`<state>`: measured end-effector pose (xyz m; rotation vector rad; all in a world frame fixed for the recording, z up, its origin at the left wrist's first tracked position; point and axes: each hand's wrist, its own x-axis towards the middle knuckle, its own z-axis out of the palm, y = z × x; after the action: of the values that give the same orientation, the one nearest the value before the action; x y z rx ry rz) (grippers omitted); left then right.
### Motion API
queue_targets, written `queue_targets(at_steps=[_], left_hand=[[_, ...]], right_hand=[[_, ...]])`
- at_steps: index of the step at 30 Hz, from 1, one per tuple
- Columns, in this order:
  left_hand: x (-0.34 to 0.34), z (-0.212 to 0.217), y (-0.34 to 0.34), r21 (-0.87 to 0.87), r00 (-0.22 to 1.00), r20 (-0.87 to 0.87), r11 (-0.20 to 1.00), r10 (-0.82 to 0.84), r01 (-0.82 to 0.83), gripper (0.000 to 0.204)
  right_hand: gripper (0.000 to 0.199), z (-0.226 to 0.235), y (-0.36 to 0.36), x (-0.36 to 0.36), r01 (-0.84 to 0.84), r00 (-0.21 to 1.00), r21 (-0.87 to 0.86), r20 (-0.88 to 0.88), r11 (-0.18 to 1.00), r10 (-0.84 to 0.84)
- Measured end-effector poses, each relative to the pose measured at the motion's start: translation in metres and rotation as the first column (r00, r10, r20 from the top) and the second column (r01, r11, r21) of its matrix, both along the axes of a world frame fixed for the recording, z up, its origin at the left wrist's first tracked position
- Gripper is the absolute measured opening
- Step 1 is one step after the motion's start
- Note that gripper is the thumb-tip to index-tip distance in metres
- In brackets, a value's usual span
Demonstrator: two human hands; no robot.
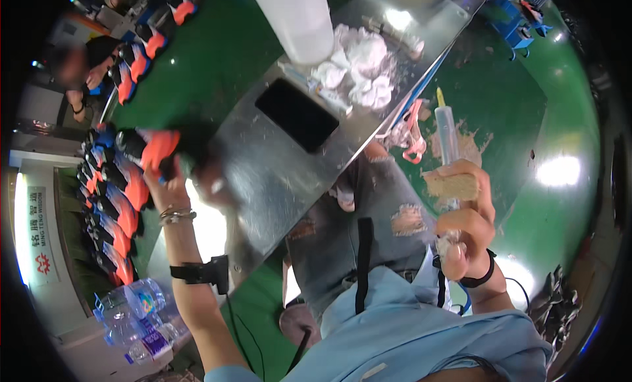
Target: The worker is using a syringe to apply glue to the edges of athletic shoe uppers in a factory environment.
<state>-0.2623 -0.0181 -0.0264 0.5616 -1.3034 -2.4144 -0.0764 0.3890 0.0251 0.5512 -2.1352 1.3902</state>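
On the left, my left hand [170, 184] grips the orange end of a black-and-orange shoe [158, 147], beside a row of similar shoes. My right hand [471, 214] is closed around several things over the right side. A clear applicator bottle or syringe [446, 132] with a yellow tip [440, 98] points away from me out of it. A tan, crumbly block [454, 186] sits against the fingers, and a white crumpled wad [449, 242] shows near the thumb. The fingers partly hide all three.
The metal table [253, 184] carries a black phone [296, 114], crumpled white tissues [362, 63] and a white container [296, 26]. Lined-up shoes [125, 211] stand left, near plastic bottles [135, 313]. Orange scraps [413, 142] hang by the table edge. Another person's hand [99, 73] works far left.
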Motion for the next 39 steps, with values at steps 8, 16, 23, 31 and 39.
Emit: queue_targets(at_steps=[8, 16, 23, 31, 39], left_hand=[[0.075, -0.003, 0.011, -0.609, 0.961, 0.245, 0.750, -0.130, 0.257, 0.034], [0.203, -0.004, 0.120, -0.917, 0.964, 0.052, -0.396, -0.260, -0.057, 0.040], [0.190, -0.021, 0.142, -0.893, 0.989, 0.070, -0.451, -0.131, 0.004, 0.054], [0.176, -0.043, 0.146, -0.829, 0.985, -0.163, -0.550, 0.063, -0.102, 0.043], [0.169, -0.053, 0.141, -0.817, 0.974, -0.227, -0.546, 0.005, -0.188, 0.047]], right_hand=[[0.005, -0.031, 0.017, -0.067, 0.086, 0.995, -0.015, -0.039, 0.996, -0.087], [0.007, -0.042, -0.018, -0.112, 0.151, 0.983, -0.008, 0.108, 0.989, -0.149], [0.011, -0.051, 0.003, -0.074, 0.236, 0.952, -0.247, 0.255, 0.940, -0.172], [0.016, -0.056, 0.047, -0.029, 0.399, 0.900, -0.353, 0.328, 0.846, -0.288], [0.017, -0.043, 0.047, -0.024, 0.415, 0.881, -0.278, 0.361, 0.866, -0.306]])
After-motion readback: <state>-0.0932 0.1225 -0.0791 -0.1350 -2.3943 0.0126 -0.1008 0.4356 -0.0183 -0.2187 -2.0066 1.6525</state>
